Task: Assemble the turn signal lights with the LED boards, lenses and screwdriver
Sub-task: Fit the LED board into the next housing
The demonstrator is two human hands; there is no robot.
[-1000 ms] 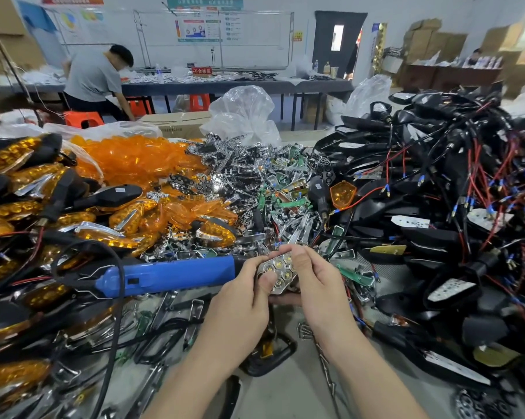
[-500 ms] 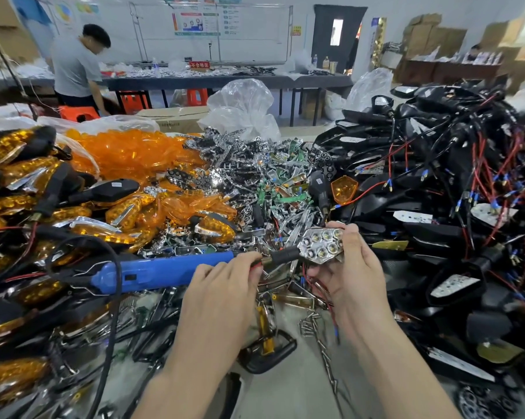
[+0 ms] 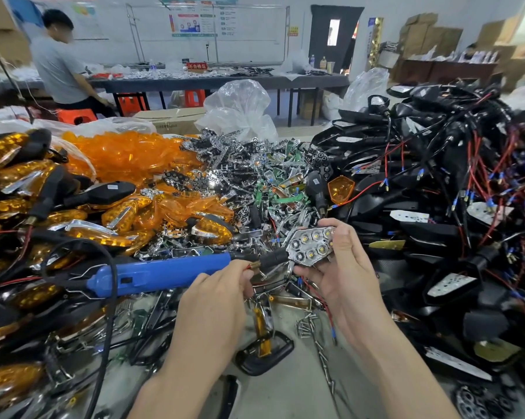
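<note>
Right hand (image 3: 342, 276), seemingly palm-up, under light (image 3: 311, 244)

Mirror-bright chromed finish on the LED reflector plate (image 3: 311, 246), glossy and faceted. Matt black, rubbery look to the stem (image 3: 273, 257), tipped in brass-coloured metal. Smooth, faintly shiny blue plastic on the screwdriver (image 3: 164, 272). Translucent glossy orange plastic throughout the lenses (image 3: 128, 155). Matt black plastic on the housings (image 3: 430, 229). Bright bare metal on the screws (image 3: 305, 326). Thin, crinkled clear film for the bag (image 3: 240, 107); plain brown cardboard for the box (image 3: 170, 119).
</note>
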